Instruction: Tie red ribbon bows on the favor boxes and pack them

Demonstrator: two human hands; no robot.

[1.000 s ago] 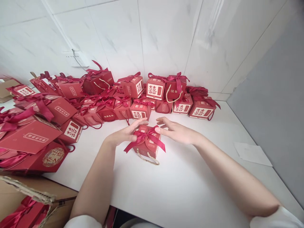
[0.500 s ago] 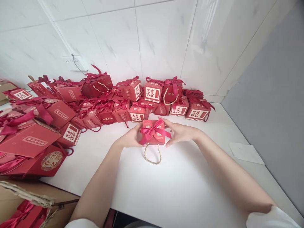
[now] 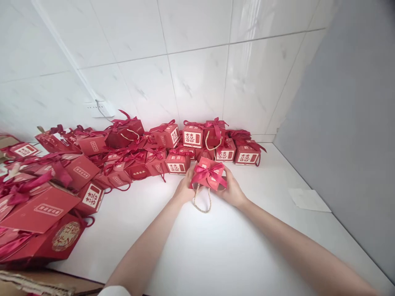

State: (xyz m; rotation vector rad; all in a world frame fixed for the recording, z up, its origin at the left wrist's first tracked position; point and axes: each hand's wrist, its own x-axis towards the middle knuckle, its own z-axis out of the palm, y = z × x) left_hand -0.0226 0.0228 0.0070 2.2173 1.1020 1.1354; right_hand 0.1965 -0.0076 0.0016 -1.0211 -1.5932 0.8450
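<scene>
A small red gift box (image 3: 212,165) with a crimson ribbon bow (image 3: 209,173) on top is held between my two hands, in front of the row of boxes. Its twisted cream cord handle (image 3: 202,210) hangs toward me. My left hand (image 3: 185,187) grips the box's left side, its fingers partly hidden behind the box. Against the right side my right hand (image 3: 233,189) is closed, with its fingers mostly hidden by the ribbon and the box. The box is tilted slightly.
Red gift boxes with bows, such as this one (image 3: 178,163), line the tiled wall (image 3: 197,78). Larger red boxes (image 3: 46,205) are piled at left. A cardboard carton (image 3: 77,281) stands at the lower left. A white sheet (image 3: 308,200) lies at right, beside a grey panel (image 3: 345,144).
The view has tilted upward and shifted. My right hand has closed in on the box, which has turned and now sits nearer the back row.
</scene>
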